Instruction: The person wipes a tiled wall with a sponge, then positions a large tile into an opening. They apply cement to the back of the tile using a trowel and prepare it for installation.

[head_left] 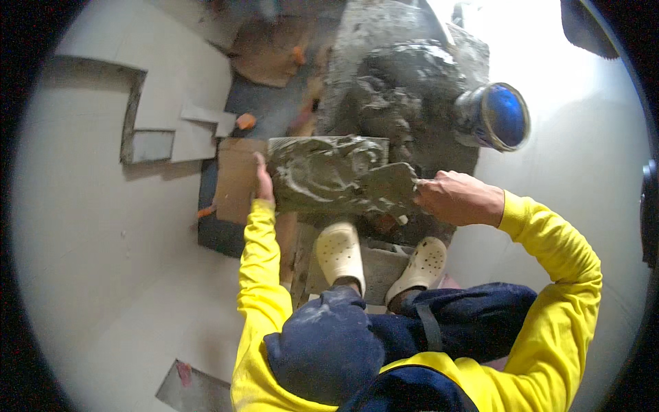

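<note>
My left hand (pixel 263 180) grips the left end of a rectangular tile (pixel 376 142), its thumb showing along the edge and the other fingers hidden beneath. Wet grey mortar (pixel 309 168) covers most of the tile's upper face in swirled ridges. In my right hand (pixel 458 198) is a trowel (pixel 391 184), fingers wrapped round its handle. The trowel's blade, coated in mortar, lies against the right part of the tile. Just beyond the tile rises a large heap of wet mortar (pixel 412 82) on a grey, smeared board (pixel 347 41).
A tin with a blue inside (pixel 506 117) leans at the heap's right side. Pale tiles (pixel 154 96) with a stepped cut-out lie to the left, near cardboard (pixel 237 185) and an orange piece (pixel 245 121). My feet in cream clogs (pixel 340 250) stand just below the tile.
</note>
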`<state>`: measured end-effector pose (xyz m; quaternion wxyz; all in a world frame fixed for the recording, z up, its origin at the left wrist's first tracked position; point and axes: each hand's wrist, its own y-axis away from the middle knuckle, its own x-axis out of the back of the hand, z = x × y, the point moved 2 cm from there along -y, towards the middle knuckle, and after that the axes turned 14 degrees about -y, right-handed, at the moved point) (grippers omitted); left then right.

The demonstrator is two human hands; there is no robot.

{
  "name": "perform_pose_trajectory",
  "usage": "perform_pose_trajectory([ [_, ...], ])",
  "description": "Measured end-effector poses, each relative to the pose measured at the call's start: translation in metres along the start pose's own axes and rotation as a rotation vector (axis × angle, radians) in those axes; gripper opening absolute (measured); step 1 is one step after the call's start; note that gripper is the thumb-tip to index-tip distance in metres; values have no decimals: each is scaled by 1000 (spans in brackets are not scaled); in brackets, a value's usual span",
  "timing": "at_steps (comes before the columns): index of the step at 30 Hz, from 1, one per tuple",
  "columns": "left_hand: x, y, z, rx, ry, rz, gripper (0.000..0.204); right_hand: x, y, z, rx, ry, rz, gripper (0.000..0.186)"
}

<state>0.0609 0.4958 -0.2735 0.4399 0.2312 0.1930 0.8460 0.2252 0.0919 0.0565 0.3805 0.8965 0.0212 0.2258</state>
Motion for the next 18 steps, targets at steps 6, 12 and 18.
perform_pose_trajectory([
  [6, -15, 15, 20, -68, -38, 60, 88, -22, 40, 65, 28, 354, 528, 25],
  [12, -16, 17, 35, -75, -56, 26, 95, 7, 24, 144, -35, 1001, 831, 31],
  [18, -17, 39, 61, -52, -168, 36, 90, 29, -36, 158, -242, 916, 602, 22],
])
